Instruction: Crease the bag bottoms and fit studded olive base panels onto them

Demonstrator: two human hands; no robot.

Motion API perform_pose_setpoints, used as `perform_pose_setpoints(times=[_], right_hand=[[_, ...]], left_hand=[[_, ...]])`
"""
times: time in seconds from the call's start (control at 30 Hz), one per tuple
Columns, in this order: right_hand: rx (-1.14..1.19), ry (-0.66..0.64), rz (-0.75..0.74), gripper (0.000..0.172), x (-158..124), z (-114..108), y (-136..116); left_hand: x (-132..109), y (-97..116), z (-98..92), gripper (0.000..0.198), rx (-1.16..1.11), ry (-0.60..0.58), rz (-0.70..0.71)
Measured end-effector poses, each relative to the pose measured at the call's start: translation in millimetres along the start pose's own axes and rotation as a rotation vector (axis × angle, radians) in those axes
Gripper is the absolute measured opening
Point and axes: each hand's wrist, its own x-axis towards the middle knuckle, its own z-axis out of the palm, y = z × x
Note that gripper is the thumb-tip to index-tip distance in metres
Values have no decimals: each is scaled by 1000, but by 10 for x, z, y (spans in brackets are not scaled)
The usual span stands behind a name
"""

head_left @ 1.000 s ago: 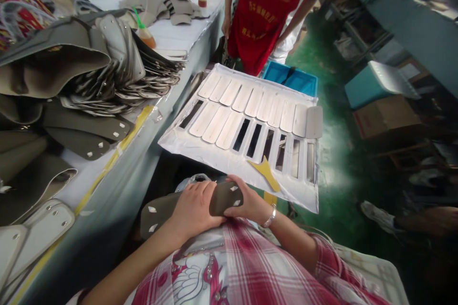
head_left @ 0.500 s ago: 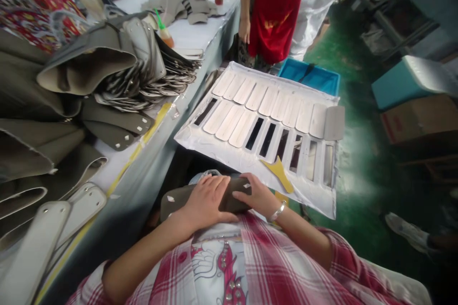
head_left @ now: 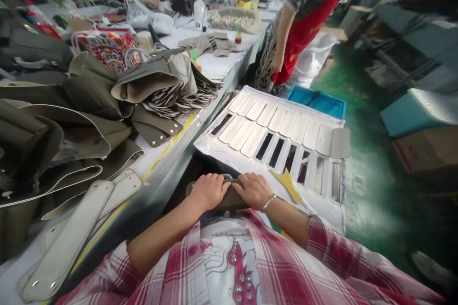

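A folded olive-brown leather piece lies across my lap, close to my body. My left hand is wrapped over its upper edge on the left. Pressing on its right part, my right hand has its fingers curled over the far edge and its thumb on top. The two thumbs come close together near the middle. What lies beneath the piece is hidden. Just past my right hand, a yellow Y-shaped tool rests on a white slotted rack that carries rows of pale rounded strips.
On the left table lie olive-brown leather bag parts and long pale straps with rivets. Small bottles with green tips stand farther back. A person in a red apron stands beyond the rack, near a blue crate.
The view has tilted up. My left hand has turned and now curls over the leather piece's far edge, where it lay flat across it; my right hand has closed further over its top.
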Motion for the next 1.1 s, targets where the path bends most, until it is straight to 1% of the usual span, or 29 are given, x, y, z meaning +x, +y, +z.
perform_pose_setpoints(times=[0.07, 0.23, 0.37, 0.4, 0.47, 0.53, 0.57, 0.6, 0.67, 0.7, 0.8, 0.93, 1.03, 1.1], right_hand=[[-14, 0, 18, 40, -36, -3, -25], [-24, -10, 83, 46, -58, 44, -113], [-24, -3, 102, 48, -74, 37, -155], [-15, 8, 78, 48, -92, 22, -153], [39, 26, -45, 52, -138, -19, -126], [116, 8, -212, 68, -174, -62, -73], [146, -14, -271, 76, -176, -79, -41], [163, -44, -299, 82, -165, -93, -9], [187, -112, -305, 87, -98, -111, 45], [204, -150, -296, 87, -47, -118, 62], [268, -317, -266, 87, 140, -155, 75], [314, -546, -250, 89, 390, -219, 15], [379, -635, -280, 87, 569, -207, -97], [406, -669, -312, 84, 684, -162, -205]], left_hand=[[-28, 11, 19, 40, 8, 7, 3], [-70, 42, 86, 46, 20, 13, -20], [-43, 21, 66, 48, 10, -9, -37], [-45, -7, 41, 49, 4, -19, -34], [-85, -92, -24, 51, -15, -50, -17], [-170, -193, -91, 49, -50, -75, 33], [-222, -238, -115, 51, -69, -80, 67], [-274, -276, -131, 59, -85, -79, 99], [-358, -317, -131, 80, -93, -64, 125], [-384, -323, -118, 85, -87, -58, 120], [-402, -321, -63, 82, -70, -51, 88], [-375, -351, -17, 79, -71, -30, 119], [-374, -385, -3, 78, -72, -14, 143], [-381, -390, 4, 79, -79, -2, 145]])
